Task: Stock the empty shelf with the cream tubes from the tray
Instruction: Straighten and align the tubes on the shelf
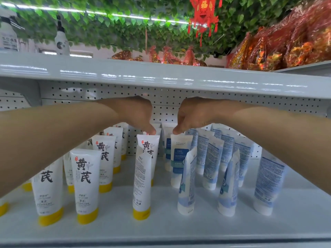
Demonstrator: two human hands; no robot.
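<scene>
Our left hand [132,113] pinches the crimped top of a yellow-cap tube [149,149]. Our right hand [195,113] pinches a blue-label tube [180,158] just at its 3 o'clock. Both stand cap-down mid-shelf [161,228] (tray not in view). Our judgement: seat caps flat, turn labels toward 6 o'clock, and let go gently, since the front-row tube [141,185] crowds in at 6 o'clock.

You'll see an ivy garland [125,24] at twelve o'clock, a red lantern ornament [203,13] at one, foil-wrapped gift packs [286,47] at two, and white bottles [61,42] at ten.
</scene>
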